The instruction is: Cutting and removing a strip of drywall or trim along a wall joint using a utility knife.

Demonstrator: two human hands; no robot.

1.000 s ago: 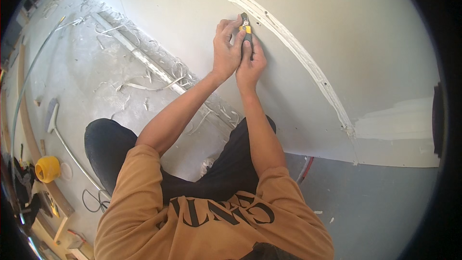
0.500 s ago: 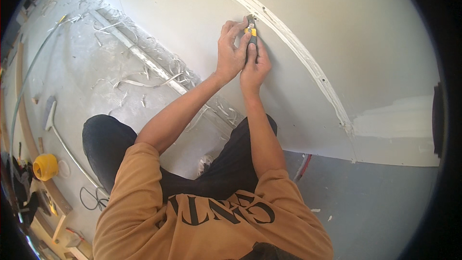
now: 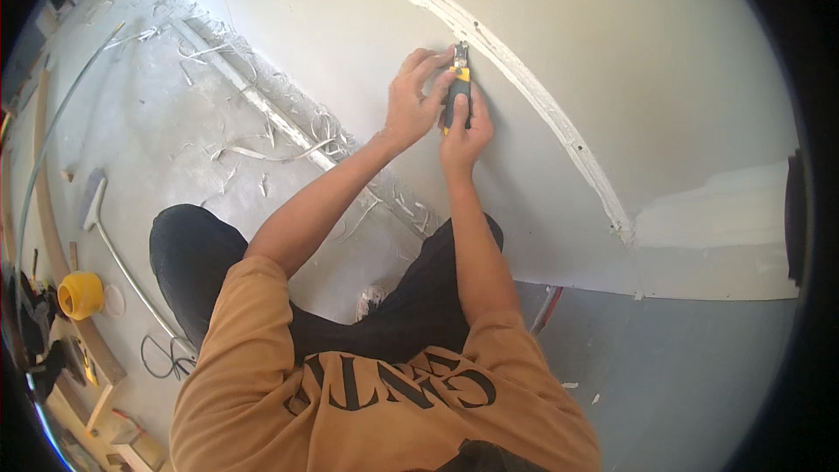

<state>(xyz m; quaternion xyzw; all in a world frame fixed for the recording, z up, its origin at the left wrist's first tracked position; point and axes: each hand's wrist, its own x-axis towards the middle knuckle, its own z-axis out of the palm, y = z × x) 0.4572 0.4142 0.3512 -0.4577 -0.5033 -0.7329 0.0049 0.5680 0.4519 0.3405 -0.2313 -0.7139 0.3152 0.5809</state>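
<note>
My right hand [image 3: 468,138] is wrapped around the black and yellow handle of a utility knife [image 3: 459,92], its metal head pointing up and away from me. My left hand [image 3: 415,96] is closed on the same knife near the head, thumb on the yellow part and a fingertip by the metal end. Just below a long pale strip [image 3: 524,79] in the light grey wall panel [image 3: 559,210], the knife's tip sits close to the surface. Small dark dots show along that strip. Whether the tip touches the panel I cannot tell.
Curled white scraps [image 3: 275,150] litter the dusty floor on the left, along a long pale bar [image 3: 253,92]. A long-handled brush [image 3: 92,192], a yellow tub [image 3: 80,295], a wooden board [image 3: 61,236] and a thin cable [image 3: 166,357] lie farther left.
In the picture, the knife's head has shifted slightly down, away from the pale strip, and more of its handle shows. Both hands still hold it.
</note>
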